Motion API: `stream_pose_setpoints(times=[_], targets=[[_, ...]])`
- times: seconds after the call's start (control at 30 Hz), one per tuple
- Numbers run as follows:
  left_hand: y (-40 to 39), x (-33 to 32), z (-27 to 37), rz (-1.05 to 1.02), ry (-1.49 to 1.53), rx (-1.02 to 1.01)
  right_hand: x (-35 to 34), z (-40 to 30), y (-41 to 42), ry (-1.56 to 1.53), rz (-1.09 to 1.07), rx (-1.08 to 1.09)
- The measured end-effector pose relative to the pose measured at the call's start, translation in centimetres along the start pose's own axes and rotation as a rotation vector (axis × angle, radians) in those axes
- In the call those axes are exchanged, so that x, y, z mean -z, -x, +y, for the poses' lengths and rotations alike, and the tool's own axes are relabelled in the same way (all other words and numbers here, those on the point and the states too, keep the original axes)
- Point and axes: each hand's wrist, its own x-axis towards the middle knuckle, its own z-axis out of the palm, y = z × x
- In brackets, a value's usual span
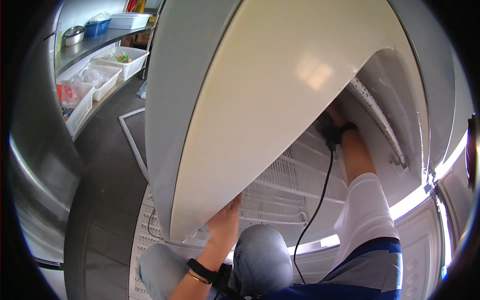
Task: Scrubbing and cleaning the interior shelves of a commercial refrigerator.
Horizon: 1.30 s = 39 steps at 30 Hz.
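Before me is a large cream curved panel (262,93) of what looks like a refrigerator or freezer cabinet. My left hand (225,221) is at the panel's lower edge, its fingertips partly hidden behind it. Through the opening under the panel reaches my right arm, in a white sleeve; my right hand (335,112) is mostly hidden in the shadow. A dark device (327,125) sits by that wrist, beside a black band, and a black cable (323,191) hangs from it. Wire-and-tube racks (287,176) are inside the cabinet. What my right hand touches is hidden.
A steel shelf (108,35) at the upper left bears a metal pot (74,36), a blue basket (98,27) and a white tub (129,21). White baskets (80,112) with bags stand below. A light frame (131,140) lies on the dark floor. My knees are close under the cabinet opening.
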Motion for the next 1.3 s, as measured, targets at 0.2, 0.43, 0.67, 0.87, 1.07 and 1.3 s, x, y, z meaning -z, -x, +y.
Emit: stream_pose_setpoints(times=[0.2,0.43,0.67,0.87,1.07,1.3], targets=[[0.0,0.4,0.2,0.019,0.045,-0.004,-1.7,-0.3,-1.6,-0.003,-0.006,-0.123],[0.1,-0.1,0.0,0.033,0.031,0.004,0.6,1.8,-3.5,-0.008,0.019,-0.207],[-0.6,-0.4,0.3,0.042,0.025,0.031,-2.6,0.3,-1.8,0.014,-0.038,-0.165],[-0.4,-0.1,0.2,0.065,0.023,0.007,-1.0,0.7,-2.5,0.016,-0.014,-0.195],[-0.3,0.3,0.4,0.044,-0.009,0.019,-1.6,0.4,-2.4,0.013,-0.020,-0.211],[-0.3,0.3,0.2,0.053,0.006,0.006,-2.8,-0.8,-2.3,0.014,0.008,-0.227]])
